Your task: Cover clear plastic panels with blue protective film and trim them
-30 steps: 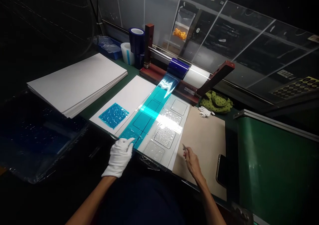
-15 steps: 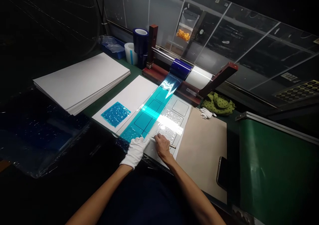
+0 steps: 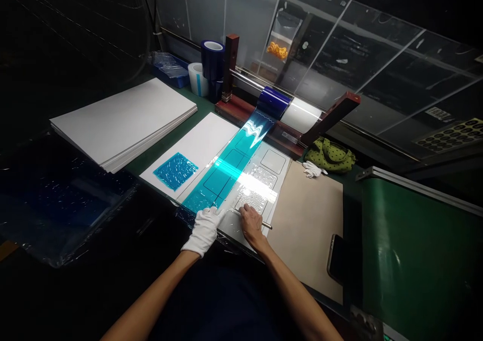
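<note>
A strip of translucent blue film runs from a dark blue roll down across a sheet printed with rounded rectangles. My left hand, in a white glove, has its fingers bent down on the film's front end at the table edge. Close to its right, my bare right hand is closed around a thin pen-like tool with a metallic shaft. The tool's tip points left toward the gloved fingers; its exact kind is unclear. Clear wrinkled film covers rectangles just beyond my right hand.
A wooden stand carries the roll and a white roll. Paper stacks lie left, and a blue film piece sits on white paper. Brown board, a phone, a spare glove and green cloth are right.
My right hand has shifted slightly right with the pen-like tool, away from the gloved hand. My left hand stays at the film's front end.
</note>
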`<state>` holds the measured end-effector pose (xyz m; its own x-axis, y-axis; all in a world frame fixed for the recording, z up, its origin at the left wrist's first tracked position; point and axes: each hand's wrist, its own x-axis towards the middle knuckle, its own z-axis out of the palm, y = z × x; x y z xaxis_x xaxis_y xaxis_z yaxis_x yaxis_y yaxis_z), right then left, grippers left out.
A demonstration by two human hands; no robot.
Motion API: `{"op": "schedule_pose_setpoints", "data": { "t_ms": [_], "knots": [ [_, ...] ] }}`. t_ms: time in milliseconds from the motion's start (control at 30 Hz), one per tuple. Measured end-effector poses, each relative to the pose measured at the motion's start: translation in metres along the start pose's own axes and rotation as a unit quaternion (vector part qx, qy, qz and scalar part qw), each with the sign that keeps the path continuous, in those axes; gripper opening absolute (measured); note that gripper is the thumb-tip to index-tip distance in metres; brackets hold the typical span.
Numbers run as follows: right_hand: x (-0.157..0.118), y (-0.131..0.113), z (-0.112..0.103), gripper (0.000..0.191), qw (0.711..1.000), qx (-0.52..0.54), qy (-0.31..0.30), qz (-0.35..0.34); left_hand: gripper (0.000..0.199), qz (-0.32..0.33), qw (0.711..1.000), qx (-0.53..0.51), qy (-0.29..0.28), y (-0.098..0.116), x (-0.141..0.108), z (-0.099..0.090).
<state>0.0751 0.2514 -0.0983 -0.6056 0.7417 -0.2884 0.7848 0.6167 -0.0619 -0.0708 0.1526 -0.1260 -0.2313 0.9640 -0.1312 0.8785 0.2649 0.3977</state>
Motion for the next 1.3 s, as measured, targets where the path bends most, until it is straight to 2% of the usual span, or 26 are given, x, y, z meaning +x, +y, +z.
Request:
{"op": "schedule_pose_setpoints", "data": {
  "t_ms": [167, 267, 333, 500, 733, 967, 1167, 1300],
  "knots": [
    [-0.019, 0.017, 0.001, 0.025, 1.0, 0.0, -0.007, 0.027, 0.05, 0.05, 0.997, 0.058, 0.016, 0.001, -0.042, -0.006],
    [-0.032, 0.028, 0.002, 0.024, 0.999, 0.002, -0.008, 0.044, 0.064, 0.072, 0.994, 0.083, 0.024, -0.007, -0.06, 0.006],
    [-0.04, 0.035, 0.003, 0.023, 0.998, 0.003, -0.009, 0.055, 0.062, 0.086, 0.991, 0.096, 0.03, -0.013, -0.064, 0.016],
    [-0.054, 0.048, 0.006, 0.024, 0.997, 0.002, -0.011, 0.078, 0.043, 0.119, 0.985, 0.113, 0.052, -0.022, -0.055, 0.032],
    [-0.075, 0.065, 0.007, 0.023, 0.994, 0.011, 0.0, 0.111, 0.034, 0.148, 0.976, 0.13, 0.097, -0.027, -0.043, 0.027],
    [-0.107, 0.072, 0.007, 0.024, 0.984, 0.042, 0.035, 0.172, 0.031, 0.203, 0.96, 0.14, 0.135, -0.029, -0.036, 0.005],
    [-0.121, 0.066, 0.007, 0.021, 0.963, 0.152, 0.088, 0.204, 0.041, 0.259, 0.948, 0.116, 0.145, -0.023, -0.022, -0.017],
    [-0.126, 0.066, 0.007, 0.021, 0.945, 0.212, 0.121, 0.217, 0.045, 0.279, 0.943, 0.093, 0.154, -0.018, -0.001, -0.028]
  ]
}}
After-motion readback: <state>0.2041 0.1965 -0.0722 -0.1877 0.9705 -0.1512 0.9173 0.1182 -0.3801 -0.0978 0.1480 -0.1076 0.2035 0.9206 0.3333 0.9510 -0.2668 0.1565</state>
